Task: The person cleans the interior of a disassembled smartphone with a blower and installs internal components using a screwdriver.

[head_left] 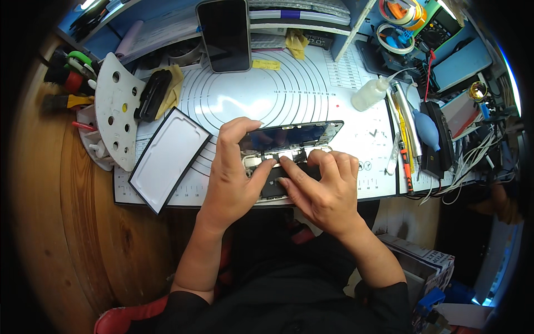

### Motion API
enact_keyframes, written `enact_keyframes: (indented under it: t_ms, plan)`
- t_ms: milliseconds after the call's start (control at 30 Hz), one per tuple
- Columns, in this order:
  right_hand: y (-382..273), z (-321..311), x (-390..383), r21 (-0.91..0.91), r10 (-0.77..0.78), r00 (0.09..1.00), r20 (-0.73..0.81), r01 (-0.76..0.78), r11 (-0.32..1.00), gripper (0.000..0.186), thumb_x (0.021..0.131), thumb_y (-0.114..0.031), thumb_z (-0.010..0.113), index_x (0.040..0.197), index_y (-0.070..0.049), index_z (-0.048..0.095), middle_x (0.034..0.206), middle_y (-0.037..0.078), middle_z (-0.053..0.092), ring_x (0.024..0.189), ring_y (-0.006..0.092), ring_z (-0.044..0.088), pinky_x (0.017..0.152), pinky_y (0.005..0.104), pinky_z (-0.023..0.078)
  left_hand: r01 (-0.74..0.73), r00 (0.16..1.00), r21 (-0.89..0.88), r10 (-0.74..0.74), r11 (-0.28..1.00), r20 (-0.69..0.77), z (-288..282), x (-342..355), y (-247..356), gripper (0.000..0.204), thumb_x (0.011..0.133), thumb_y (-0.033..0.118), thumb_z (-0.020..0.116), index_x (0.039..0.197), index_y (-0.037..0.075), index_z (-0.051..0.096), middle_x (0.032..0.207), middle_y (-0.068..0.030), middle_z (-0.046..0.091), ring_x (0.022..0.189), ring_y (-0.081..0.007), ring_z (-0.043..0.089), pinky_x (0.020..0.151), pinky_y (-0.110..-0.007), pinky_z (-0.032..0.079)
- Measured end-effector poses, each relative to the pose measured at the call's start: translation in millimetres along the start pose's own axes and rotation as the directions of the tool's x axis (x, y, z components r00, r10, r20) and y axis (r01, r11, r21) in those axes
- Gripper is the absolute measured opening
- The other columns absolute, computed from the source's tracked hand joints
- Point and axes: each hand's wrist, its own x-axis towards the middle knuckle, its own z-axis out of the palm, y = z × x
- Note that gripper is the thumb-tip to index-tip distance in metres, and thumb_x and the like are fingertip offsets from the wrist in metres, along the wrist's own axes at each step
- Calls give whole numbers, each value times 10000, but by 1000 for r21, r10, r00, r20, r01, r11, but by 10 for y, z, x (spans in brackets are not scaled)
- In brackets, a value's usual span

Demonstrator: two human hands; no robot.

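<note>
mat (317,106), white and ringed, fronts blue shelving (179,15), left hand (229,167) holding opened phone (286,137), right hand (328,195) touching it, grip unclear.

Room at 12 o'clock from the opened black phone (272,189)
The way runs over the white ring-printed mat (311,109) beyond the raised dark screen (286,136); black-rimmed white tray (169,158) blocks 9, upright black smartphone (224,36) 11, translucent plastic bottle (369,96) 2.

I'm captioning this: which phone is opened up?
The nearer phone: its screen panel stands raised, while the upright phone behind looks closed.
</note>
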Motion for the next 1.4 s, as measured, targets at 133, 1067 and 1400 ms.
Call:
enact_keyframes:
  t_ms: [133,1067,1400]
  plan:
    - [-6,10,5,12,3,1000,0,-3,1000,373,858,-294,795,1203,-160,750,1059,51,566,934,232,548,820,394,394,-3,1000,6,3,1000,1,-10,-5,0,702,796,-128,759,1393,30,425,1388,-132,505,1184,-206,581,1022,-343,487]
    - [-18,24,26,24,-5,999,46,3,1000,399,890,-342,762,1264,-207,730,1041,47,551,910,236,519,795,392,380,50,998,-90,-47,995,35,-39,-10,16,708,817,-130,744,1424,20,412,1352,-129,527,1182,-198,588,1023,-342,485]
    - [41,-4,-89,80,-39,993,-114,48,996,334,783,-191,787,1108,-116,775,909,27,549,795,216,525,731,382,378,25,999,-90,-23,996,24,-32,1,22,687,828,-126,729,1421,17,412,1365,-133,516,1224,-200,558,1046,-346,468]
